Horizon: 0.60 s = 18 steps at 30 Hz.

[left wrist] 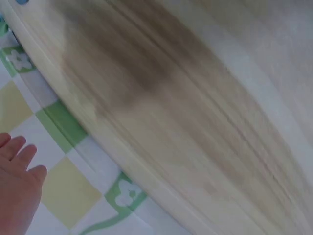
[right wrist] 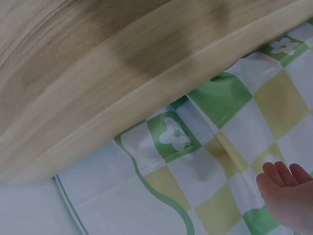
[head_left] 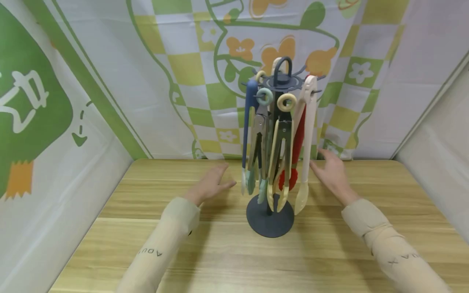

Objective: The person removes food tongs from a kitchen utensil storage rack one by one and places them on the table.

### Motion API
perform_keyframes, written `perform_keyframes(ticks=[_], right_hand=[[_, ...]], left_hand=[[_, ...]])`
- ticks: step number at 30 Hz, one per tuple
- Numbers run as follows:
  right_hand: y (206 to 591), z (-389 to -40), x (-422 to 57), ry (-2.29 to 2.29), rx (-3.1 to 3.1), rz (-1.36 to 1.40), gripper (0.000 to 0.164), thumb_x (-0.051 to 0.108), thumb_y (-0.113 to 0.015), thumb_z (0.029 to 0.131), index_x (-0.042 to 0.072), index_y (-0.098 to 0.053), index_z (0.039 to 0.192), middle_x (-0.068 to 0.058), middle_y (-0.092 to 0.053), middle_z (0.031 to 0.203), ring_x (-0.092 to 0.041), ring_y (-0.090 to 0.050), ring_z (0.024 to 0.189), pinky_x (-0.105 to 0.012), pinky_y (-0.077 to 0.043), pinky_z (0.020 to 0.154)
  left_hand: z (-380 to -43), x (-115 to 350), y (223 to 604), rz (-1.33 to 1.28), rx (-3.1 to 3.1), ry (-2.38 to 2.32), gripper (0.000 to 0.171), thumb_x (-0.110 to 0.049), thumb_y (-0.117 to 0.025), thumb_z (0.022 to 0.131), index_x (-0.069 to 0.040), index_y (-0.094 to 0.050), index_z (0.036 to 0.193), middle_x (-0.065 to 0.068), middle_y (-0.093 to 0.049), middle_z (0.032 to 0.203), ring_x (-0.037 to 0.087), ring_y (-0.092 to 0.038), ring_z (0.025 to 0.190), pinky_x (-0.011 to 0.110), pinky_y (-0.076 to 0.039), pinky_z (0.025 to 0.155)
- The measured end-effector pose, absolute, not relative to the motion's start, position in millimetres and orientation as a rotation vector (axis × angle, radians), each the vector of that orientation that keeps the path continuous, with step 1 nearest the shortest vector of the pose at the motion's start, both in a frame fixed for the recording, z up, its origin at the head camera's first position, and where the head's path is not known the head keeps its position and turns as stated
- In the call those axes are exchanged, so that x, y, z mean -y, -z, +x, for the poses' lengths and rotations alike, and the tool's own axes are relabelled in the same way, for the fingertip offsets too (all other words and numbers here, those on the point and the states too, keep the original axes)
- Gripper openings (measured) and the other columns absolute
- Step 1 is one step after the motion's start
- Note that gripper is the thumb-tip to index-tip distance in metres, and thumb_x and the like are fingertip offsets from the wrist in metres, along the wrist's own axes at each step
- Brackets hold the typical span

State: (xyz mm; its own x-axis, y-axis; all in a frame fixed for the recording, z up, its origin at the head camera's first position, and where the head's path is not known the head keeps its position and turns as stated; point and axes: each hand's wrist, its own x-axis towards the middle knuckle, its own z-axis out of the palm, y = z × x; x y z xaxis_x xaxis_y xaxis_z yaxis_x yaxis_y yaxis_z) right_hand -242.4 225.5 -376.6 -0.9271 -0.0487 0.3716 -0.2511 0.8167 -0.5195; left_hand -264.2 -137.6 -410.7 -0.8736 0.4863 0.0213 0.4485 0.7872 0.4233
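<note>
The utensil rack stands upright on the wooden table, its broad round foot presumably there to steady the load above. From its top hooks hang, heads downward, a blue-handled utensil on its left side, mint-tipped tongs and cream tongs at its front, and red tongs and pale tongs on its right. The mint and cream pairs have end rings, which suit this hanging.

The left hand is left of the rack, apart from it, thumb and fingers parted; it holds nothing. The right hand lies to the rack's right, similarly spread, likewise without hold. Their spacing seems to frame the rack without disturbing it. Whether either hand bears on the table, I cannot tell. Printed cloth hangs behind the rack.
</note>
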Motion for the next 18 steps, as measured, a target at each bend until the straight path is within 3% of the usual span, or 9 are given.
perform_keyframes(ticks=[10, 18], right_hand=[[367, -226, -225, -0.870, 2.656, 0.217, 0.056, 0.031, -0.053, 0.091, -0.009, -0.044, 0.129, -0.031, -0.044, 0.129, -0.046, -0.042, 0.117, -0.057, -0.030, 0.098], [356, -213, -222, -0.883, 2.629, 0.219, 0.056, 0.034, -0.054, 0.091, -0.008, -0.047, 0.126, -0.030, -0.049, 0.125, -0.044, -0.048, 0.110, -0.058, -0.036, 0.092]], left_hand=[[-248, 122, 418, 0.853, -2.758, -0.726, 0.070, -0.042, -0.051, 0.092, 0.001, -0.027, 0.142, 0.017, -0.029, 0.146, 0.030, -0.026, 0.135, 0.040, -0.019, 0.110], [-238, 109, 420, 0.839, -2.669, -0.822, 0.075, -0.050, -0.051, 0.090, -0.002, -0.028, 0.143, 0.016, -0.032, 0.145, 0.028, -0.029, 0.133, 0.040, -0.024, 0.108]])
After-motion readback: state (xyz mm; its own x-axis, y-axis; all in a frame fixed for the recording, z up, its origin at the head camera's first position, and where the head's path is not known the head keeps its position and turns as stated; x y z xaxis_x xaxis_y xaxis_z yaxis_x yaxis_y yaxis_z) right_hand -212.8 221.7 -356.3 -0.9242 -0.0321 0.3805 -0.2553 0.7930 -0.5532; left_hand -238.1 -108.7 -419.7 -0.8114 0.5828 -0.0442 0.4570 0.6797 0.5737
